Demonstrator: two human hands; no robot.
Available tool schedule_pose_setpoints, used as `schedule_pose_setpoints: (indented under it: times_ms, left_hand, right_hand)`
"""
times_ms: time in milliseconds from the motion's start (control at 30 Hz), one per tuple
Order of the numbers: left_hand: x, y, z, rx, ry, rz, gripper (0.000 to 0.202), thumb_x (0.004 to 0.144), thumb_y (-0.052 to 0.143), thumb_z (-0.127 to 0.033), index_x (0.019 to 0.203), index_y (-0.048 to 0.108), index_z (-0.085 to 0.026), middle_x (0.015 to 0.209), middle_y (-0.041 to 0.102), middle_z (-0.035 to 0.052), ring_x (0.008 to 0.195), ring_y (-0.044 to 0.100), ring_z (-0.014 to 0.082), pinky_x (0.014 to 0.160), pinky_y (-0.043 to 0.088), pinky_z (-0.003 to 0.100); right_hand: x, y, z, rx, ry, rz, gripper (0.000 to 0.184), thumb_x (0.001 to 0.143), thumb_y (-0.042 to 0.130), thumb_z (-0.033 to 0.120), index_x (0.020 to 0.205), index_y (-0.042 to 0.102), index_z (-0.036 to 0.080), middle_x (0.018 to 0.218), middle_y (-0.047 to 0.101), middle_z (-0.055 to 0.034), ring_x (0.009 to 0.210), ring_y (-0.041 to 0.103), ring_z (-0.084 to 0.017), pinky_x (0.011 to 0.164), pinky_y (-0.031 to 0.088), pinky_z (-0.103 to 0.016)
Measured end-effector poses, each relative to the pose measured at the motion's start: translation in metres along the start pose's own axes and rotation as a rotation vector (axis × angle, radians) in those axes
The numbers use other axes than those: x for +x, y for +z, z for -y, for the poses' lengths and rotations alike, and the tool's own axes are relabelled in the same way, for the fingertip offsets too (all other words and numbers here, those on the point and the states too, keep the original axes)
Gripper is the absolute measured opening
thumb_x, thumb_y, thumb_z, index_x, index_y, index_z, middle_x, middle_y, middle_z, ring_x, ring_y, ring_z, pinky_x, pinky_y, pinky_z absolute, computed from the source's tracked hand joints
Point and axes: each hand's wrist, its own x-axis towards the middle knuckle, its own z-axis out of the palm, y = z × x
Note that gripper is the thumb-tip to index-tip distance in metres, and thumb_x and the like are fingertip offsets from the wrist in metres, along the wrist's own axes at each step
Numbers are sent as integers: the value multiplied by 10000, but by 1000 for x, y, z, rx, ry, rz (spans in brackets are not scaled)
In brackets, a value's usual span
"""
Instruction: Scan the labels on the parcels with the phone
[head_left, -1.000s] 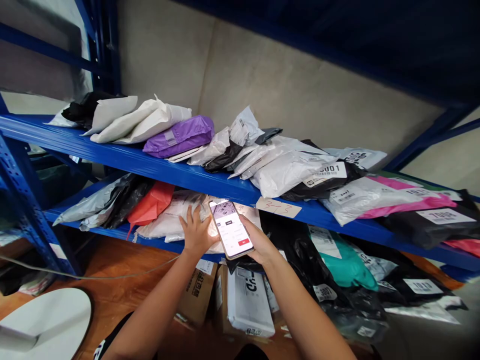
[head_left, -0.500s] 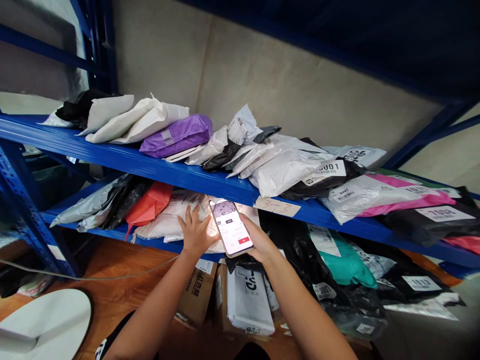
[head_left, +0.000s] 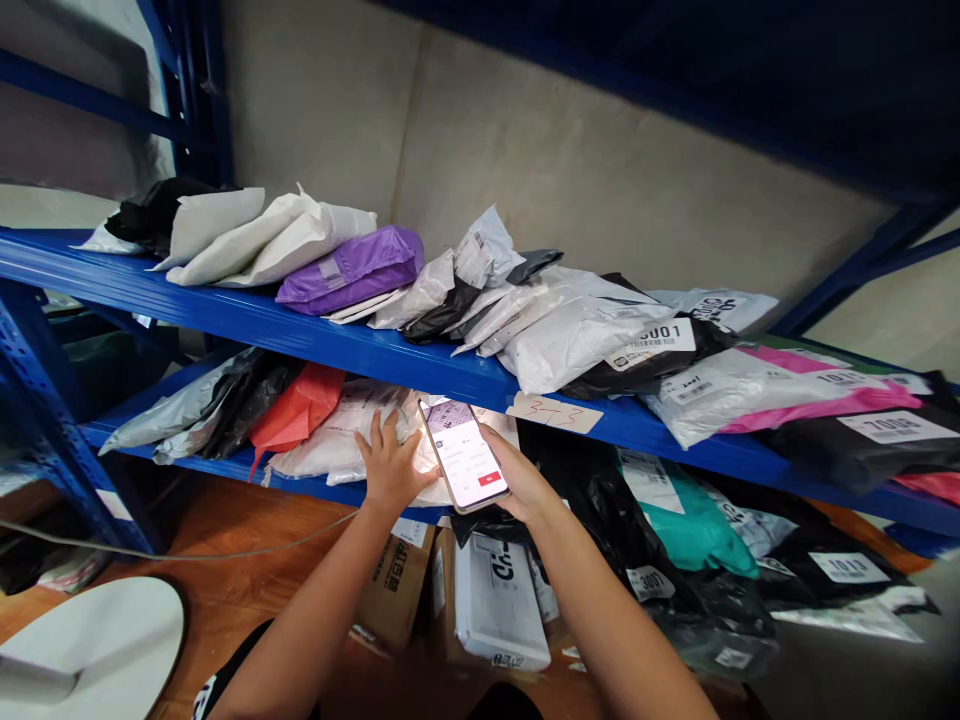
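My right hand (head_left: 517, 485) grips a smartphone (head_left: 464, 453) with a lit screen, held over the lower shelf. My left hand (head_left: 388, 462) lies flat with fingers spread on a white parcel (head_left: 337, 440) on that lower blue shelf (head_left: 225, 462), right beside the phone. The phone's light falls on the parcel by my left hand. A red parcel (head_left: 298, 407) lies just left of the white one.
The upper blue shelf (head_left: 315, 340) carries a row of white, purple (head_left: 349, 270), black and pink mailers. A paper tag (head_left: 553, 412) sticks on its front edge. Black and teal (head_left: 686, 520) bags lie at lower right. Cardboard boxes (head_left: 394, 585) stand on the wooden floor; a white round object (head_left: 90, 650) is at lower left.
Nothing much has moved; the view has shifted slightly, and both hands stay where they were.
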Motion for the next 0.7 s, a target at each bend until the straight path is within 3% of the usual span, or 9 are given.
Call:
schedule_pose_setpoints:
  times_ms: [133,267,367,533,700]
  left_hand:
    - [0,0,-2,7,-8,2,501,673,744,-557,1092,703,-285,1445,448,180,1434,234,428,1059,191,732]
    - [1,-7,-7,41,-25,32,419,796,645,-448,1168,679,-257,1430,460,204,1420,264,435,1055,213,735]
    - [2,-14,-10,51,-30,68,376,853,574,-355,1201,664,-244,1427,459,211,1423,261,433,1055,227,735]
    - [1,-15,-11,57,-25,86,273,863,558,-286,1086,708,-242,1434,451,194,1440,231,416,1071,215,731]
    - [-2,-6,-9,63,10,45,391,712,747,-462,1044,712,-259,1435,438,195,1439,213,431,1070,200,735]
  right_hand:
    - [-9,0,-4,40,17,38,301,782,679,258,1076,654,205,881,789,-36,722,714,-198,622,521,-269]
    - [-30,-4,-21,155,52,284,650,603,687,124,1236,567,212,1051,773,-77,880,731,-272,764,549,-365]
    - [-47,-7,-37,179,36,392,762,606,680,80,1322,486,256,1134,750,-83,1005,713,-305,860,531,-432]
    - [-70,-13,-56,193,9,375,811,615,722,89,1358,462,283,1186,728,-98,1049,697,-327,846,534,-457]
    - [-102,-34,-79,249,29,269,890,600,807,132,1400,453,294,1216,718,-109,1075,689,-330,907,498,-461]
